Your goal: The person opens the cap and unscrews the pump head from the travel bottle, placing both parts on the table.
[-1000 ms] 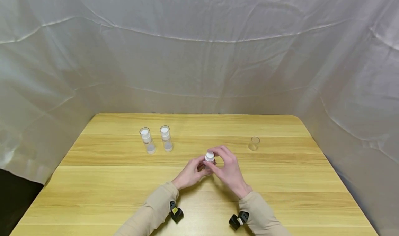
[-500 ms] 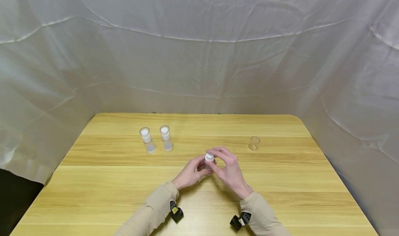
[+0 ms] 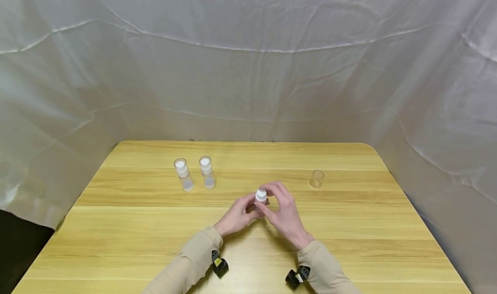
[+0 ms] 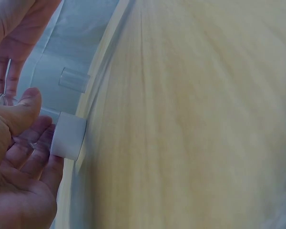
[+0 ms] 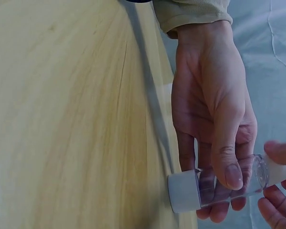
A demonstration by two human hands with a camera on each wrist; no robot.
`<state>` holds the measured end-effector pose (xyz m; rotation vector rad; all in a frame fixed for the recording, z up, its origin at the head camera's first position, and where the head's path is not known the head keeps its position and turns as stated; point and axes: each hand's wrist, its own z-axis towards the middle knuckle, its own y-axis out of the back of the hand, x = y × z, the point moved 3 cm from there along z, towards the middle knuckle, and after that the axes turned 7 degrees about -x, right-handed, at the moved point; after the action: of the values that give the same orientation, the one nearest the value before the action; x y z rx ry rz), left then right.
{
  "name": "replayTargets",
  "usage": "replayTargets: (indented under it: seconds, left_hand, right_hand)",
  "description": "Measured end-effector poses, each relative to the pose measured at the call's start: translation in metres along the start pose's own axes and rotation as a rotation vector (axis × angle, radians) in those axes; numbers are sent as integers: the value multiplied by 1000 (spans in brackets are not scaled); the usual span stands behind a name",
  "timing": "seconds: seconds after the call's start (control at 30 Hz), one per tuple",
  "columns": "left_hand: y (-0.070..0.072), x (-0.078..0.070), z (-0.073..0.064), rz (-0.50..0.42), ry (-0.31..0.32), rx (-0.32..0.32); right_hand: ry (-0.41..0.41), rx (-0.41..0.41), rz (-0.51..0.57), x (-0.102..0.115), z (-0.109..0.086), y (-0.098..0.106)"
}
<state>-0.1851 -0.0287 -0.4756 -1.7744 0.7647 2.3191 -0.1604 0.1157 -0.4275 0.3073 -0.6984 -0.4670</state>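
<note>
A small clear bottle with a white top (image 3: 261, 196) and a white base (image 5: 184, 192) stands upright between both hands, over the middle of the table. My left hand (image 3: 241, 215) grips its clear body from the left, thumb across the side nearest me. With thumb and fingers my right hand (image 3: 285, 212) pinches the white top. In the right wrist view the left hand (image 5: 212, 100) spans the clear section, while fingertips (image 5: 282, 153) of the right hand sit at the top end. The left wrist view shows the white base (image 4: 69, 136) below the left fingers.
Two similar bottles, a left one (image 3: 184, 175) and a right one (image 3: 207, 172), stand upright at the back left of the wooden table (image 3: 155, 229). A clear open cylinder (image 3: 316, 179) stands at the back right. Grey cloth (image 3: 248, 82) hangs behind and at the sides.
My right fingers tip over the white top half a second ago and are now back near their earlier pose, with the wrist slightly shifted. The left hand and bottle stay put.
</note>
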Motion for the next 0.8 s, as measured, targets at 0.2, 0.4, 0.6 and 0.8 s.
replayTargets:
  seconds: [0.2,0.4,0.6,0.8]
  left_hand:
    - [0,-2,0,-1,-2,-2]
    - [0,-1,0,4,-2,0]
    - [1,-2,0,21,6,-2]
    - [0,-1,0,10,7,0]
  right_hand:
    - [-8,34,52,-1,-1,0]
    - [-31,29,53,-3,-2,1]
    - [-64,18,16,-3,0,1]
    - [-72,48,54,-4,1,1]
